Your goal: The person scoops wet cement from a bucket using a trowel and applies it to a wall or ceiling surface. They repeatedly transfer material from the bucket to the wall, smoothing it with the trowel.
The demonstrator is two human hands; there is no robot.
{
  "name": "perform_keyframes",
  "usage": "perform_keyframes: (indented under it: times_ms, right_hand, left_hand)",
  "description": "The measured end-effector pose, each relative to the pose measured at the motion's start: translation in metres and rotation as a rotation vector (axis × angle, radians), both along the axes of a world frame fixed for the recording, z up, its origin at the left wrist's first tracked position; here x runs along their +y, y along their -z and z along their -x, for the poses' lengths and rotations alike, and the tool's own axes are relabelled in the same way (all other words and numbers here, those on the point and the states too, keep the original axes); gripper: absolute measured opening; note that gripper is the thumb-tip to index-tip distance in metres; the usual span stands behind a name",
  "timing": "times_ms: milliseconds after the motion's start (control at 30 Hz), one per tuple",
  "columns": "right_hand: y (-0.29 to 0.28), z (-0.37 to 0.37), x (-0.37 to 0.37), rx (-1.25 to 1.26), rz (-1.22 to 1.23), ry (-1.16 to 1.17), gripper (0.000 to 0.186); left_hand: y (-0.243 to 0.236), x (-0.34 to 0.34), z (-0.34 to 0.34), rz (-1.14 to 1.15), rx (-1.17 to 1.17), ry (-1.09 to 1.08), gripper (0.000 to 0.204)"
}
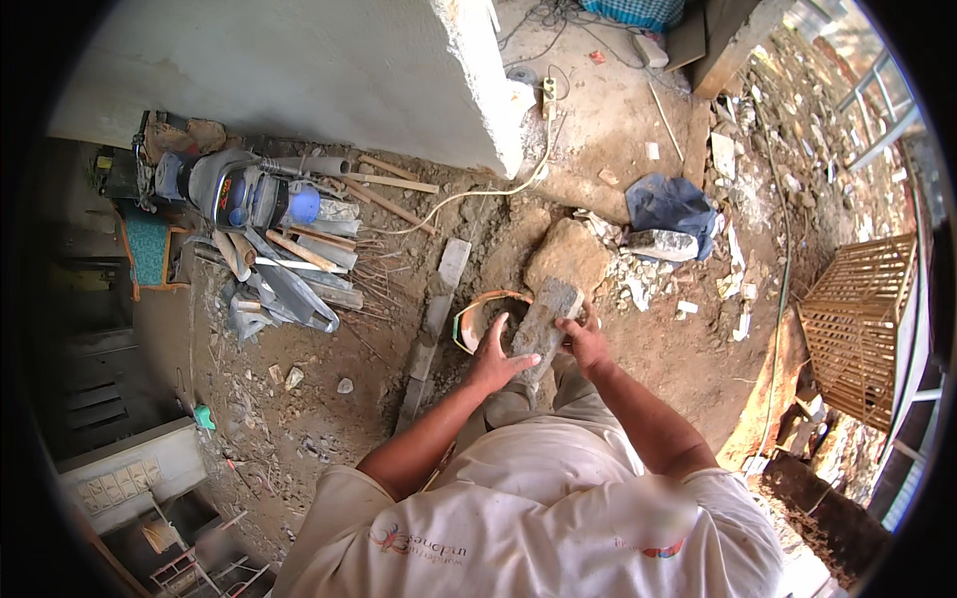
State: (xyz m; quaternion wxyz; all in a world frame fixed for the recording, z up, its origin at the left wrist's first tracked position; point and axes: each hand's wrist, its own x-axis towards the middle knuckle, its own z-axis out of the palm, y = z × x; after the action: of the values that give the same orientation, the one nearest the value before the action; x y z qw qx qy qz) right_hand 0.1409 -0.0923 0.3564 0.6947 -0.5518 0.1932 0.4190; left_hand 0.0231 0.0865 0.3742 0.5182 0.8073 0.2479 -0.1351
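A rough grey concrete block (543, 334) is held tilted in front of my body, above my legs. My right hand (586, 342) grips its right side, thumb on the upper face. On the block's near left edge rests the thumb of my left hand (495, 365); its index finger points away along that side, and the other fingers are hidden. Partly behind my left hand sits a round container (462, 327) with an orange and pale rim. Just beyond the block lies a large tan stone (568, 254).
A row of grey blocks (439, 299) runs along the ground left of the container. Pipes, wood offcuts (309, 254) and a motorbike (234, 189) stand farther left. A pale cable (485, 192) crosses the ground. Dark cloth (668, 204), rubble and a bamboo crate (859, 324) are at right.
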Motion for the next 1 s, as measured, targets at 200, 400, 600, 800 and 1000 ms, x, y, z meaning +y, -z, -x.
perform_keyframes:
  times_ms: [200, 400, 600, 800, 1000]
  right_hand:
    - [0.059, -0.013, 0.01, -0.094, -0.07, -0.026, 0.102]
    - [0.095, -0.042, -0.005, -0.105, 0.055, -0.187, 0.099]
    - [0.121, -0.047, -0.057, -0.009, 0.298, -0.048, 0.082]
    - [0.146, -0.017, -0.134, -0.06, 0.68, -0.015, 0.077]
    - [0.106, 0.04, -0.171, -0.413, 1.042, -0.48, 0.081]
  left_hand:
    - [0.014, -0.028, -0.051, -0.217, 0.067, 0.074, 0.109]
    - [0.062, -0.025, -0.086, -0.056, 0.314, -0.075, 0.104]
    - [0.115, 0.031, -0.08, -0.173, 0.28, -0.148, 0.098]
    - [0.157, 0.124, -0.072, -0.342, 0.289, -0.218, 0.098]
    - [0.18, 0.194, -0.087, -0.416, 0.415, -0.23, 0.092]
